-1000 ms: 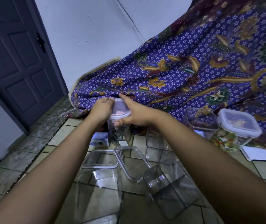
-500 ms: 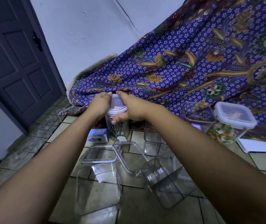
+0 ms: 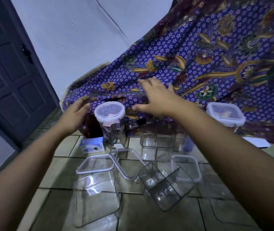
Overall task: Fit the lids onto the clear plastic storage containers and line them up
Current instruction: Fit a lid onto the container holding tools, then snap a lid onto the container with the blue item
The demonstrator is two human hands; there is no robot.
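A tall clear container with a round white-rimmed lid (image 3: 109, 112) stands on the tiled floor against the cloth. My left hand (image 3: 75, 114) hovers open just left of it, not touching. My right hand (image 3: 156, 99) is lifted open to its right, fingers spread, blurred. A second lidded container (image 3: 224, 115) stands at the far right. Near me lie open clear containers: one at the front left (image 3: 96, 200), one tipped on its side (image 3: 164, 185), one upright behind (image 3: 156, 139). Loose lids (image 3: 94, 164) (image 3: 126, 162) (image 3: 187, 167) lie among them.
A purple floral cloth (image 3: 199, 60) drapes over something along the back and right. A small blue-and-white box (image 3: 92, 145) sits left of the lidded container. A white flat item (image 3: 256, 141) lies under the cloth's edge at right. A dark door (image 3: 11, 77) is at left.
Both hands have come off the round lid and moved apart, the right one rising to the right. The lid now sits on the container with nothing touching it.
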